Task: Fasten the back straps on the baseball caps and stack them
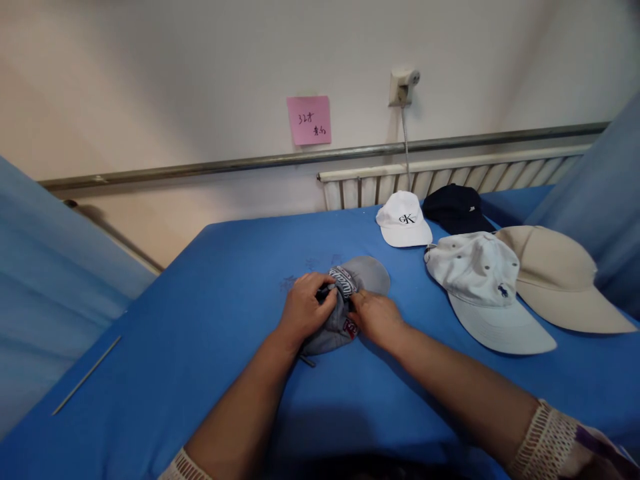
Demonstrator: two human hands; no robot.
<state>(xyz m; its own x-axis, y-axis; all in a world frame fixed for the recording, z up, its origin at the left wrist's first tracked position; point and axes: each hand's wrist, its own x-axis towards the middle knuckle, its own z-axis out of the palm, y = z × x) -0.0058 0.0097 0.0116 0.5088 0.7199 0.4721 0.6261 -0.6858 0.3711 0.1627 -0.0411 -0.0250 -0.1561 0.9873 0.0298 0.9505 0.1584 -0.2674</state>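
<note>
A grey baseball cap (370, 272) with white lettering and a red patch lies on the blue-covered table, its brim pointing away to the right. My left hand (310, 303) grips the crown from the left, thumb and fingers bent around the fabric. On the other side, my right hand (375, 317) pinches the cap near the lettering, its fingertips partly hidden in the folds. The crown looks crumpled between both hands. A strap end shows at the cap's near edge.
To the right sit a white cap (404, 220), a dark navy cap (457, 208), a pale grey cap (477, 273) and a beige cap (550, 267). A thin stick (86, 377) lies at left. Behind are a metal rail (250, 162), a radiator (450, 177) and a pink note (309, 120).
</note>
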